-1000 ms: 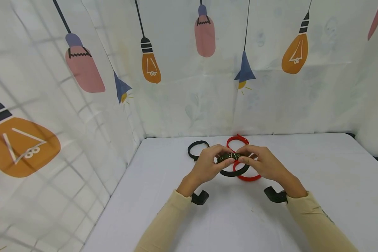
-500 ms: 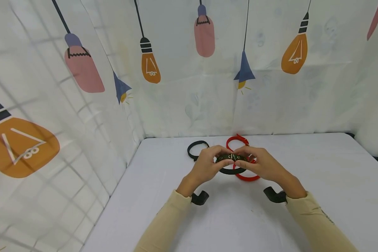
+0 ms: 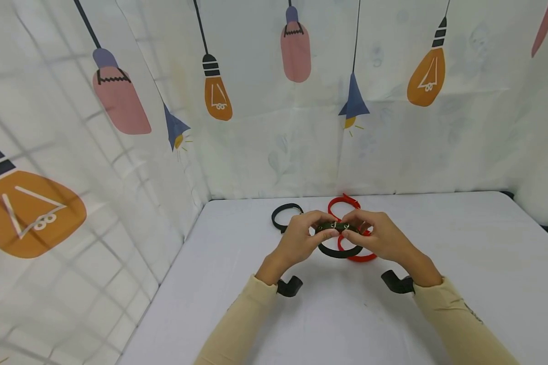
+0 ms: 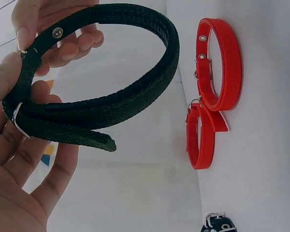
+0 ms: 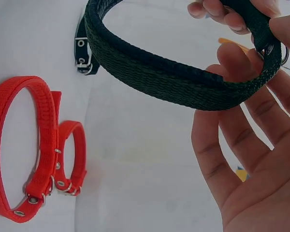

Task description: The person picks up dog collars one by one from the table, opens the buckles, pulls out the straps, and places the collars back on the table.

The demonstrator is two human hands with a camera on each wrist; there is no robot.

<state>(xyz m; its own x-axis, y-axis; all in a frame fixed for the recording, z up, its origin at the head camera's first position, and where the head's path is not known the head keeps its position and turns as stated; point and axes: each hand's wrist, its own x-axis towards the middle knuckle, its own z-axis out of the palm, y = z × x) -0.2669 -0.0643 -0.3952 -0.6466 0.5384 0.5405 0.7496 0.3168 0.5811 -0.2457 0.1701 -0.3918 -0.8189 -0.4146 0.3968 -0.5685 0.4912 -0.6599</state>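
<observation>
Head view shows me left hand [image 3: 305,234] and right hand [image 3: 378,235], equally near, pinching the dark collar [image 3: 332,253] between them above the table [image 3: 338,319], its strap running crosswise, loop hanging below.

- I reach forward with my left arm [image 3: 237,324] and my right arm [image 3: 461,324], and they lean in toward each other.
- My left wrist [image 3: 270,269] and right wrist [image 3: 426,269] are well apart.
- My left grip [image 3: 301,237] pinches with thumb and fingertips.
- My right grip [image 3: 380,237] pinches too.
- My left thumb [image 3: 327,234] and right thumb [image 3: 354,236] nearly meet.
- Some lower fingers [image 4: 58,180] spread apart.
</observation>
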